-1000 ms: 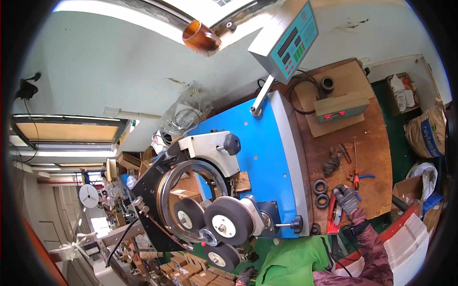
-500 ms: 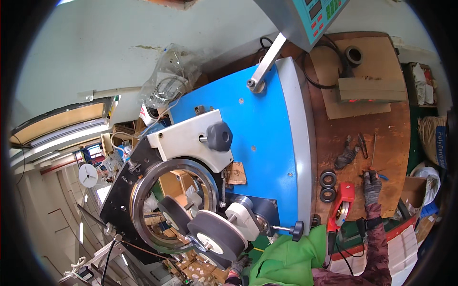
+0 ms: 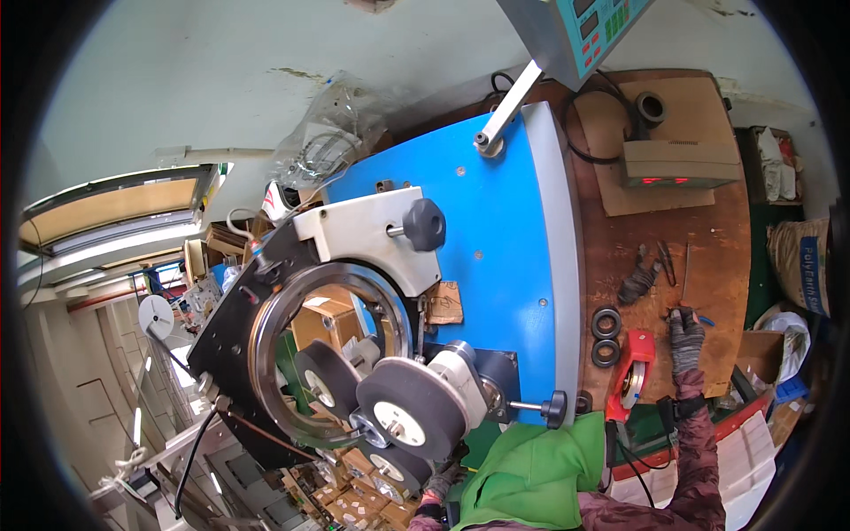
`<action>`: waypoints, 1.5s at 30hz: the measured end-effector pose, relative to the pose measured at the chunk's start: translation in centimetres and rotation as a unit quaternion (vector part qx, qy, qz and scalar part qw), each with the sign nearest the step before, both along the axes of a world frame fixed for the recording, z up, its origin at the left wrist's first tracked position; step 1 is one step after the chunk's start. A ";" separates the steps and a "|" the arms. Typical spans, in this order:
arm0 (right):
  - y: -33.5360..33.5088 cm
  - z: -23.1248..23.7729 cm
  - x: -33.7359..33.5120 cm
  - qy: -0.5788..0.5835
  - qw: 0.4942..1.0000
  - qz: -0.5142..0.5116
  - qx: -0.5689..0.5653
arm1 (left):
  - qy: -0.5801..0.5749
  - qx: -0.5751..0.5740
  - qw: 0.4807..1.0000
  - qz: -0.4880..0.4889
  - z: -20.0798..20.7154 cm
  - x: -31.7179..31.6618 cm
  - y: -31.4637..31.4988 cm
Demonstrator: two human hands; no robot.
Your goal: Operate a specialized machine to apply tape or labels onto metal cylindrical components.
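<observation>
My right hand [image 3: 685, 343], in a grey glove, rests on the brown wooden table [image 3: 655, 234]. Its fingers are curled in; whatever they hold is too small to make out. A tool with a blue handle [image 3: 706, 320] pokes out beside the fingers, and a thin rod [image 3: 687, 265] lies just beyond them. Left of these are dark tweezers-like pincers [image 3: 666, 263] and a crumpled grey glove-like thing [image 3: 637, 283]. Low in the picture, my left hand [image 3: 440, 482], also gloved, is close to the dark rollers [image 3: 412, 409] of the winding machine; its fingers are mostly hidden.
The blue machine body [image 3: 496, 265] carries a large metal ring [image 3: 261, 354] and black knobs [image 3: 425, 224]. Near my right hand stand a red tape dispenser [image 3: 639, 354] and two black rings [image 3: 606, 354]. A box with a red display [image 3: 677, 165] sits farther back, below the control panel [image 3: 589, 40].
The whole view has shifted slightly, with the machine's ring a little higher and farther right. My right hand stays at nearly the same spot on the table, fingers still curled.
</observation>
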State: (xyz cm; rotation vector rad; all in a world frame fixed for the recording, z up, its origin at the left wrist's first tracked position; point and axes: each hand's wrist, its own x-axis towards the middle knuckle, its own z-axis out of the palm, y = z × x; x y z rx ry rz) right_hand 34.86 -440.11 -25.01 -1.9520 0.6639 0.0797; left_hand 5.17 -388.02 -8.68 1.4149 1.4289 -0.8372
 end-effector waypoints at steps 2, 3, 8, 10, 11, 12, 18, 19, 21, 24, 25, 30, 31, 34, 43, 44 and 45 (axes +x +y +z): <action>0.5 1.0 -0.2 -0.018 1.000 0.002 0.008 | 0.013 -0.006 1.000 -0.011 -0.5 -0.3 0.4; 0.9 1.1 -0.5 -0.018 1.000 0.000 0.003 | -0.007 -0.012 1.000 -0.009 -0.8 -0.6 0.7; 1.2 4.8 -2.1 -0.047 0.999 -0.002 -0.015 | -0.032 -0.025 0.999 -0.029 -2.6 -0.5 1.8; 1.9 5.1 -2.9 -0.071 0.996 -0.047 0.025 | -0.033 -0.014 0.999 -0.019 -2.6 -0.7 1.8; 2.0 5.5 -3.4 -0.061 0.997 -0.030 0.019 | -0.054 -0.022 0.998 -0.015 -2.6 -1.3 2.2; 2.5 6.1 -3.9 -0.070 0.997 -0.033 0.018 | -0.076 -0.031 0.997 -0.013 -2.5 -1.7 2.7; 5.4 10.2 -9.0 -0.144 0.988 -0.039 0.041 | -0.116 -0.041 0.990 -0.070 -3.6 -4.0 6.0; 6.3 11.3 -9.9 -0.163 0.984 -0.044 0.064 | -0.126 -0.042 0.988 -0.080 -4.1 -4.6 6.8; 8.2 12.9 -12.0 -0.161 0.985 -0.038 0.044 | -0.122 -0.042 0.988 -0.086 -5.1 -5.9 8.5; 10.2 12.7 -15.6 -0.151 0.986 -0.047 0.045 | -0.127 -0.052 0.987 -0.087 -6.8 -7.4 11.2; 10.9 12.6 -16.8 -0.144 0.987 -0.045 0.054 | -0.134 -0.061 0.985 -0.094 -7.1 -7.7 12.0; 16.2 15.4 -20.7 -0.158 0.986 0.049 -0.030 | -0.161 -0.076 0.977 -0.116 -8.7 -9.6 15.9; 17.1 16.2 -21.4 -0.148 0.986 0.068 -0.044 | -0.172 -0.067 0.973 -0.138 -7.9 -10.1 16.0; 20.5 17.4 -23.3 -0.125 0.969 0.178 -0.114 | -0.169 -0.064 0.972 -0.152 -9.0 -12.7 18.7; 29.4 17.6 -31.3 -0.135 0.969 0.197 -0.059 | -0.241 -0.003 0.884 -0.400 -11.8 -19.6 26.6; 29.8 17.6 -31.8 -0.119 0.972 0.196 -0.055 | -0.233 0.006 0.893 -0.385 -12.2 -19.6 27.0; 29.9 17.6 -32.2 -0.120 0.972 0.193 -0.057 | -0.224 0.014 0.902 -0.369 -12.4 -19.5 27.1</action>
